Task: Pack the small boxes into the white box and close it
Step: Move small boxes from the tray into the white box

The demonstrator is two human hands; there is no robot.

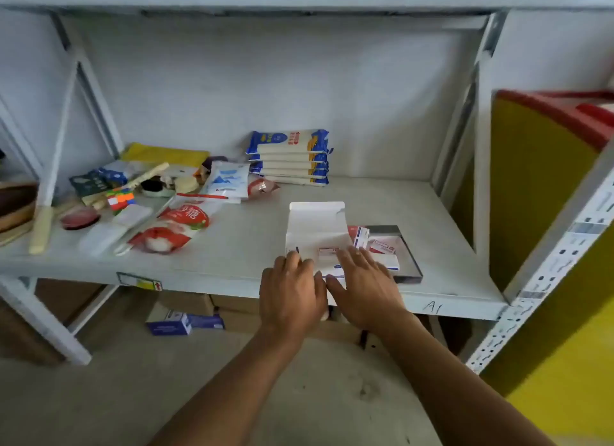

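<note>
The white box point(315, 228) sits open at the front of the shelf point(232, 252), its lid flap standing up at the far side and its near end under your hands. It looks like thin folded card: light, easily dented, and likely to slide on the smooth shelf if you push it from one side only. Take it by the side walls near the corners, where the folds stiffen it, and not by the lid flap, which will bend. To close it, I would bring the lid down by its free edge and guide the tuck tab in without forcing.

Inside you can see at least one small box point(327, 250) with pinkish print; how many are already packed is hidden by your hands. More small boxes point(382, 247) lie just to the right of the white box, on a dark tray point(410, 262). They too look like light card cartons, stiff enough to pinch across the narrow faces, and smooth, so grip them squarely.

Your left hand point(292, 292) lies flat, fingers spread, over the near left corner of the white box; your right hand point(363, 286) lies flat and spread over its near right side and the edge of the loose cartons. Neither hand is closed round anything; whether the palms press on the card I cannot tell.

Further off to the left are red-and-white packets point(172, 229), a colour cube point(121, 198), and a stack of blue-and-white bags point(289, 156) at the back.
</note>
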